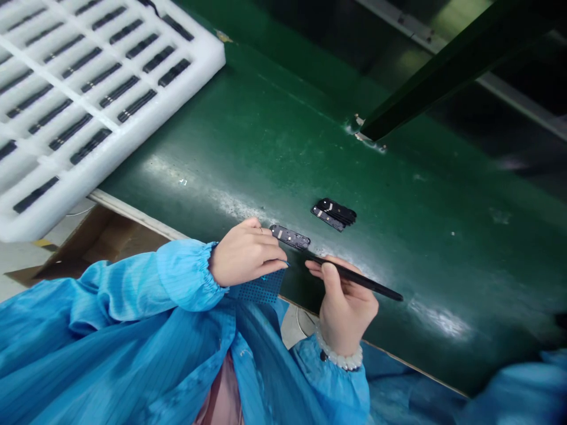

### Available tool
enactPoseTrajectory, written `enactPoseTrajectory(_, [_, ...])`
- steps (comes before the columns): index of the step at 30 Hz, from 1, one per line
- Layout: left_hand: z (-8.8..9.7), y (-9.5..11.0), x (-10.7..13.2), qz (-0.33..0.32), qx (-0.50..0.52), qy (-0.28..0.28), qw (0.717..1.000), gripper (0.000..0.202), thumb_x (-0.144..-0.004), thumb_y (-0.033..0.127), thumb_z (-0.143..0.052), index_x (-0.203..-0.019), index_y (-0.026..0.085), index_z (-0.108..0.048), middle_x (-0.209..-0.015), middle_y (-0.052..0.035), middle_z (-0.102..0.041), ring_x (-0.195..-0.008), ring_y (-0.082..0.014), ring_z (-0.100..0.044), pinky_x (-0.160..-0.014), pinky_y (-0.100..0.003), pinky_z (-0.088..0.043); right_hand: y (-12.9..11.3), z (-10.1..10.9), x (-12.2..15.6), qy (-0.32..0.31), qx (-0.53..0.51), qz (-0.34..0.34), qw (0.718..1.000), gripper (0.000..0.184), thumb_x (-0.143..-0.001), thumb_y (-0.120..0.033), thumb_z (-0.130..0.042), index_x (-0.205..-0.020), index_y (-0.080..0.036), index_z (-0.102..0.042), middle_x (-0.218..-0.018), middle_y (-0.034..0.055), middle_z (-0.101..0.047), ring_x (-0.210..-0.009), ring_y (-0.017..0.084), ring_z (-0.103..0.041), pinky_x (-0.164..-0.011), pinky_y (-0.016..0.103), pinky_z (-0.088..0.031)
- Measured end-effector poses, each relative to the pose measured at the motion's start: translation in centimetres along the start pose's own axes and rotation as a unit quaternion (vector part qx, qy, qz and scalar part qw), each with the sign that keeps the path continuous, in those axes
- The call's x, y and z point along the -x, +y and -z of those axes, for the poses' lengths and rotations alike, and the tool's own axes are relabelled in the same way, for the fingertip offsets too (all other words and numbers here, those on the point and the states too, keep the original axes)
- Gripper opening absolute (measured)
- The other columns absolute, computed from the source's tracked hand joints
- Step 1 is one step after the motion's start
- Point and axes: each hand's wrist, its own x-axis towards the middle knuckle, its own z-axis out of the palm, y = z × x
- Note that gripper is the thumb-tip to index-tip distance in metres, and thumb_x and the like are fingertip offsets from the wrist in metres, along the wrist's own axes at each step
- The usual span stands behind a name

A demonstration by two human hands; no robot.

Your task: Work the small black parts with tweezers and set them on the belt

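My left hand (250, 254) is closed at the left end of a slim dark circuit board part (291, 237), which sticks out past its fingers. A small bit of blue shows at its fingertips. Below that hand is a blue perforated sheet (259, 289), partly covered by the hand and sleeve. In my right hand (348, 301) is a black pen-like tool (372, 283), pinched between thumb and fingers. Its tip reaches the right end of the circuit board part; whether it touches is too small to tell. Beyond both hands lies a small pile of similar dark parts (334, 213).
A white foam tray (195, 77) with slots full of dark strips stands at the left on the green tabletop (266, 130). A dark post (411, 82) rises at the back right. Under the table's front edge is a cardboard box (101, 236). Blue fabric shows at lower right.
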Motion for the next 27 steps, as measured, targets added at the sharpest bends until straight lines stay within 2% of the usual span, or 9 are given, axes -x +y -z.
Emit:
enactPoseTrajectory(2, [0.0,0.1,0.1,-0.032,-0.029,0.01,0.999,0.023,-0.093,0.032,-0.05,-0.082,0.021,-0.067,-0.074,0.0035,-0.067,-0.071,-0.0119,-0.055,-0.065,-0.031,-0.028,-0.1,-0.4,-0.5,0.024,-0.002,-0.003,1.0,0.018,-0.075,-0.029,-0.071,-0.085,-0.015,-0.068,-0.073,0.0027,-0.073,-0.066,0.016,-0.072,-0.063,0.025,-0.06])
enactPoseTrajectory(4, [0.1,0.3,0.1,-0.052,-0.055,0.018,0.997,0.02,-0.092,0.031,-0.053,-0.081,0.022,-0.067,-0.088,0.0022,-0.069,-0.082,-0.0142,-0.056,-0.067,-0.031,-0.03,-0.1,-0.7,-1.0,0.032,-0.002,-0.014,0.999,0.02,-0.075,-0.031,-0.07,-0.086,-0.015,-0.067,-0.074,0.0029,-0.073,-0.067,0.017,-0.072,-0.065,0.026,-0.06])
enactPoseTrajectory(6, [0.2,0.4,0.1,-0.058,-0.067,0.02,0.996,0.02,-0.091,0.03,-0.054,-0.078,0.022,-0.067,-0.108,0.0026,-0.067,-0.097,-0.0165,-0.055,-0.075,-0.031,-0.032,-0.1,-1.0,-1.3,0.032,0.0,-0.026,0.999,0.022,-0.074,-0.033,-0.071,-0.086,-0.015,-0.067,-0.074,0.0032,-0.073,-0.067,0.017,-0.072,-0.064,0.027,-0.06])
enactPoseTrajectory(8, [0.1,0.4,0.1,-0.06,-0.067,0.016,0.996,0.021,-0.092,0.029,-0.053,-0.077,0.021,-0.067,-0.119,0.0045,-0.063,-0.108,-0.0171,-0.052,-0.085,-0.033,-0.033,-0.1,-1.1,-1.4,0.032,0.002,-0.035,0.999,0.024,-0.074,-0.034,-0.071,-0.086,-0.015,-0.067,-0.072,0.0031,-0.073,-0.066,0.017,-0.072,-0.063,0.026,-0.06])
enactPoseTrajectory(10, [0.0,0.3,0.0,-0.061,-0.065,0.014,0.996,0.023,-0.093,0.029,-0.052,-0.076,0.021,-0.067,-0.12,0.0062,-0.063,-0.111,-0.0164,-0.051,-0.089,-0.033,-0.032,-0.1,-1.2,-1.5,0.03,0.003,-0.042,0.999,0.024,-0.073,-0.035,-0.072,-0.086,-0.015,-0.067,-0.072,0.0028,-0.072,-0.066,0.016,-0.072,-0.062,0.025,-0.06])
enactPoseTrajectory(23, [0.1,0.2,0.0,-0.047,-0.047,-0.001,0.998,0.027,-0.095,0.03,-0.048,-0.078,0.022,-0.068,-0.118,0.0072,-0.064,-0.111,-0.0165,-0.052,-0.087,-0.034,-0.032,-0.1,-1.2,-1.7,0.025,0.03,-0.041,0.998,0.026,-0.073,-0.036,-0.072,-0.087,-0.014,-0.068,-0.074,0.0041,-0.073,-0.067,0.017,-0.072,-0.06,0.026,-0.059])
enactPoseTrajectory(27, [0.1,0.1,-0.1,-0.052,-0.046,0.009,0.998,0.026,-0.094,0.03,-0.05,-0.077,0.022,-0.068,-0.116,0.0078,-0.065,-0.11,-0.0165,-0.053,-0.087,-0.035,-0.032,0.0,-1.3,-1.6,0.024,0.032,-0.038,0.998,0.026,-0.073,-0.036,-0.071,-0.087,-0.015,-0.068,-0.073,0.0035,-0.073,-0.067,0.017,-0.072,-0.06,0.025,-0.059])
